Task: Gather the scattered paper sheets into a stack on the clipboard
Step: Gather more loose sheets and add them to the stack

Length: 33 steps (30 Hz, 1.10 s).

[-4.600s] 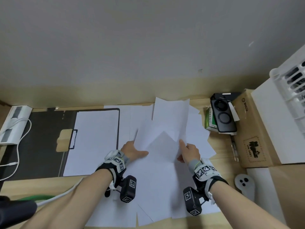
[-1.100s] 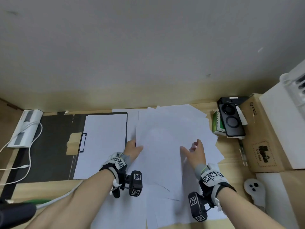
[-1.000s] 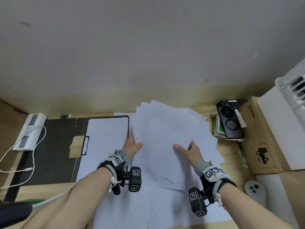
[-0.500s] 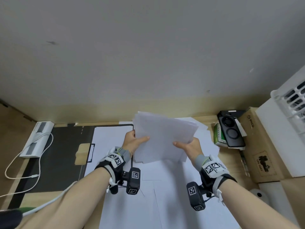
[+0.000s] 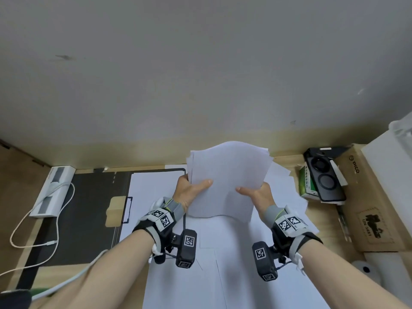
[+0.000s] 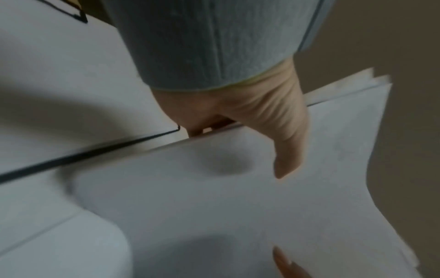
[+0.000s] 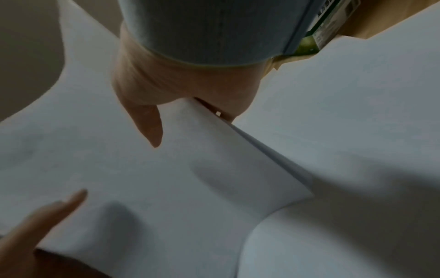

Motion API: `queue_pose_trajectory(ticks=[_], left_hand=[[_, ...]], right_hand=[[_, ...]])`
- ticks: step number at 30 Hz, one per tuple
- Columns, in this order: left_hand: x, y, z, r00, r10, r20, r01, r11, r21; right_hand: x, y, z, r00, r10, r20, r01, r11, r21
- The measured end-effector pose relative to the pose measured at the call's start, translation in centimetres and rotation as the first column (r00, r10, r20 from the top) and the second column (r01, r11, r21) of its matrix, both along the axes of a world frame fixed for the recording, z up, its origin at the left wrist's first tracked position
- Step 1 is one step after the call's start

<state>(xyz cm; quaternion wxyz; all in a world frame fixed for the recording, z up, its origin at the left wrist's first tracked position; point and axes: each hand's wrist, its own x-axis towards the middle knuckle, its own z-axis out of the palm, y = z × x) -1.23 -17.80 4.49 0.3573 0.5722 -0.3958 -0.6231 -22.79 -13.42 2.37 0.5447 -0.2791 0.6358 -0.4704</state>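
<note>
Wooden surface [image 5: 321, 210] spread wide beneath both hands, loose paper sheets [image 5: 231, 259] lying flat on it below the grips. Off to the left of the left grip, the black clipboard [image 5: 89, 197] with one white sheet [image 5: 151, 192] on it, metal clip [image 5: 127, 210] at its left end. Between the two grips, lifted clear of the surface, a bundle of paper sheets [image 5: 227, 184], edges uneven. Left hand [image 5: 189, 192] pinches its left edge, thumb on top; right hand [image 5: 258, 195] pinches the right edge the same way. Right of the right grip, a cardboard box [image 5: 374, 208], a black device [image 5: 323, 177].
</note>
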Motion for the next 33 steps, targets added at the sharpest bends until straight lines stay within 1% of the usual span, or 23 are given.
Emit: queue_pose_trajectory(ticks=[3, 6, 9, 12, 15, 18, 19, 21, 22, 23, 24, 25, 26, 27, 28, 29, 30, 31, 33], left_hand=[[0.9, 0.2, -2.0, 0.996, -0.062, 0.066, 0.058, 0.997, 0.051], [0.9, 0.5, -2.7, 0.995, -0.057, 0.077, 0.051, 0.996, 0.079], [1.1, -0.1, -3.1, 0.995, 0.020, 0.093, -0.027, 0.997, 0.077], [2.5, -1.1, -2.8, 0.992, 0.093, 0.088, -0.098, 0.994, 0.053], [5.8, -1.7, -3.2, 0.991, 0.071, 0.118, -0.081, 0.993, 0.084], [10.0, -1.4, -4.8, 0.987, -0.016, 0.162, -0.006, 0.991, 0.136], [11.5, -1.2, -5.6, 0.980, -0.044, 0.193, 0.009, 0.984, 0.178], [14.4, -1.2, -6.6, 0.958, -0.061, 0.279, -0.009, 0.970, 0.244], [16.1, -1.2, -7.4, 0.948, -0.042, 0.314, -0.052, 0.957, 0.286], [17.5, -1.2, -7.7, 0.929, -0.052, 0.365, -0.066, 0.951, 0.303], [18.9, -1.2, -8.5, 0.883, -0.057, 0.467, -0.094, 0.952, 0.293], [20.4, -1.3, -9.3, 0.793, -0.062, 0.606, -0.121, 0.959, 0.256], [21.7, -1.3, -10.0, 0.668, -0.075, 0.740, -0.123, 0.970, 0.209], [22.5, -1.2, -10.4, 0.563, -0.130, 0.816, -0.085, 0.973, 0.214], [23.1, -1.3, -10.7, 0.501, -0.187, 0.845, -0.050, 0.969, 0.244], [23.2, -1.2, -10.5, 0.464, -0.248, 0.850, -0.020, 0.957, 0.290], [23.5, -1.3, -10.8, 0.437, -0.285, 0.853, 0.004, 0.949, 0.315], [23.7, -1.5, -10.7, 0.389, -0.320, 0.864, 0.029, 0.942, 0.335], [23.8, -1.8, -10.9, 0.272, -0.358, 0.893, 0.117, 0.933, 0.339]], right_hand=[[0.4, 0.5, -1.9, 1.000, -0.005, -0.018, 0.007, 0.997, 0.076], [1.0, 0.5, -2.7, 0.999, -0.042, -0.025, 0.044, 0.993, 0.106], [2.4, -0.6, -2.7, 0.998, -0.050, -0.043, 0.054, 0.995, 0.088], [3.9, -2.1, -2.5, 0.997, -0.016, -0.081, 0.021, 0.998, 0.060], [6.0, -2.8, -3.3, 0.989, 0.108, -0.096, -0.101, 0.992, 0.080], [8.4, -2.3, -4.5, 0.965, 0.241, -0.103, -0.226, 0.964, 0.137], [9.5, -2.0, -5.2, 0.957, 0.276, -0.093, -0.259, 0.953, 0.160], [11.1, -1.5, -6.6, 0.954, 0.294, -0.064, -0.276, 0.939, 0.203], [12.2, -1.4, -7.4, 0.954, 0.297, -0.049, -0.279, 0.933, 0.225], [13.2, -1.3, -8.2, 0.954, 0.297, -0.041, -0.279, 0.929, 0.245], [14.0, -1.3, -8.8, 0.954, 0.298, -0.044, -0.276, 0.924, 0.265], [15.0, -1.5, -9.2, 0.950, 0.307, -0.054, -0.281, 0.920, 0.274], [15.7, -1.6, -9.6, 0.949, 0.310, -0.064, -0.281, 0.917, 0.281], [16.3, -1.8, -9.7, 0.950, 0.305, -0.070, -0.275, 0.919, 0.284], [16.8, -2.0, -9.7, 0.951, 0.301, -0.075, -0.269, 0.920, 0.284], [17.0, -2.2, -9.7, 0.951, 0.298, -0.082, -0.265, 0.923, 0.280], [17.3, -2.4, -9.6, 0.949, 0.303, -0.094, -0.267, 0.923, 0.275], [17.6, -2.6, -9.8, 0.943, 0.313, -0.108, -0.275, 0.922, 0.273], [18.1, -2.8, -9.6, 0.932, 0.340, -0.124, -0.298, 0.916, 0.269]])
